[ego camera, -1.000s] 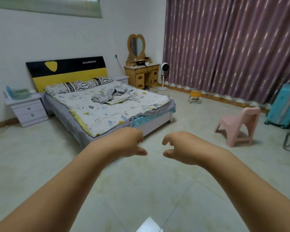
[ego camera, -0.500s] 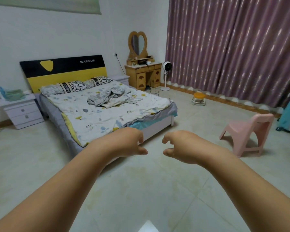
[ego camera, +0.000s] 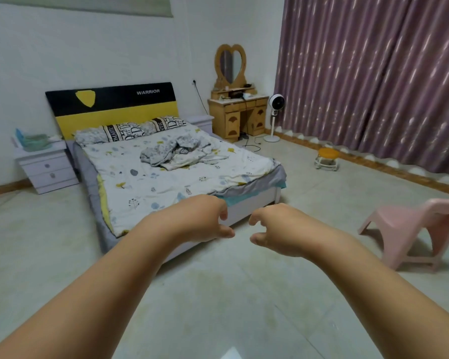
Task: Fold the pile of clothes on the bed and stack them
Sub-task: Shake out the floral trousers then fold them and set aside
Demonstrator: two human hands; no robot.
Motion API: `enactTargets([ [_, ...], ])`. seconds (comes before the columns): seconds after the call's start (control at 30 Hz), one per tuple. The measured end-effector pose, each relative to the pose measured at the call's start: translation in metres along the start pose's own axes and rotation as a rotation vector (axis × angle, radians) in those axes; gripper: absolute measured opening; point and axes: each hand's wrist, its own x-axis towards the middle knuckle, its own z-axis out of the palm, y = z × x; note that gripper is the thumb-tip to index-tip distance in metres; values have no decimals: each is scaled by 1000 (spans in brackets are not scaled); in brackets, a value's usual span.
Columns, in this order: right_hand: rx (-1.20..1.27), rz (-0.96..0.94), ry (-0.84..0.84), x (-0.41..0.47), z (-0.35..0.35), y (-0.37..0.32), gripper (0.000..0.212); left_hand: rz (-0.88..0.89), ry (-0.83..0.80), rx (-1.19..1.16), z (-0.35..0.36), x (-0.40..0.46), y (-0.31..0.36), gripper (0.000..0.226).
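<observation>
A crumpled pile of grey and white patterned clothes (ego camera: 178, 152) lies in the middle of the bed (ego camera: 166, 182), on a white sheet with small prints. Both my arms stretch forward over the tiled floor, well short of the pile. My left hand (ego camera: 202, 220) hangs in front of the bed's foot corner with loosely curled fingers and holds nothing. My right hand (ego camera: 276, 229) is beside it, a small gap between them, fingers also loosely curled and empty.
A pink plastic chair (ego camera: 412, 229) stands on the right. A wooden dresser (ego camera: 240, 115) with a heart mirror, a white fan (ego camera: 275, 112) and a small orange stool (ego camera: 327, 158) are beyond the bed. A white nightstand (ego camera: 46, 167) is left of it. Purple curtains (ego camera: 373, 73) cover the right wall.
The view has moved closer to the bed and turned slightly left; the blue suitcase has left the frame. Both hands keep the same loose pose.
</observation>
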Motion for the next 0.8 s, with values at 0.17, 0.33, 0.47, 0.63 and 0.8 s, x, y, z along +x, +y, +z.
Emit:
enactTargets([
  [0.17, -1, -18, -26, 57, -6, 31, 42, -16, -5, 24, -2, 65, -16, 43],
  [0.33, -11, -15, -43, 118, -18, 55, 42, -12, -25, 23, -6, 126, -41, 43],
  [0.47, -17, 12, -31, 164, -24, 77, 42, -32, -39, 17, -9, 172, -62, 43],
  [0.63, -37, 18, -46, 220, -27, 108, 40, -68, -58, 4, -5, 225, -78, 43],
  [0.8, -28, -5, -28, 277, -31, 148, 37, -127, -72, -4, -2, 282, -84, 44],
])
